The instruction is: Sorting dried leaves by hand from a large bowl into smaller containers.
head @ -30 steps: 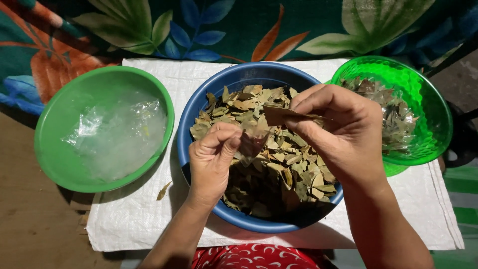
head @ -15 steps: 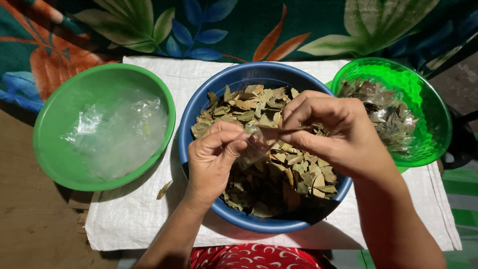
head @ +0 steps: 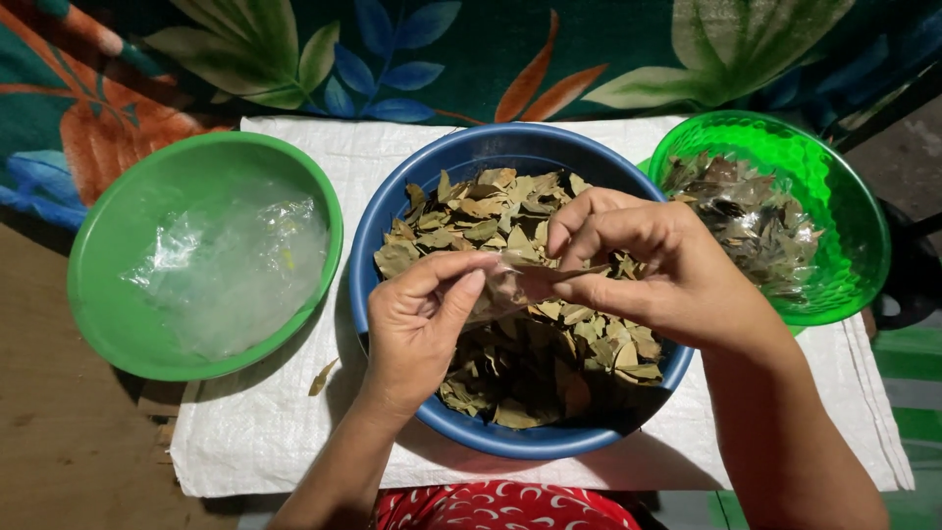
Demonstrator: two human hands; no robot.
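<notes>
A blue bowl (head: 392, 221) in the middle holds a heap of dried brown-green leaves (head: 481, 211). Over it my left hand (head: 417, 329) pinches one end of a small clear plastic packet (head: 505, 290). My right hand (head: 653, 270) grips the packet's other end together with a dried leaf, fingertips meeting the left hand's above the bowl's centre. Both hands hover just above the leaves.
A green bowl (head: 108, 324) at the left holds clear plastic bags (head: 231, 265). A translucent green bowl (head: 854, 231) at the right holds leaves in clear packets. All stand on a white woven sheet (head: 255, 442). A stray leaf (head: 322, 377) lies on it. A leaf-patterned cloth (head: 392, 59) lies behind.
My right hand has brought a leaf down and left to meet the left hand. The two hands now hold the clear packet between them.
</notes>
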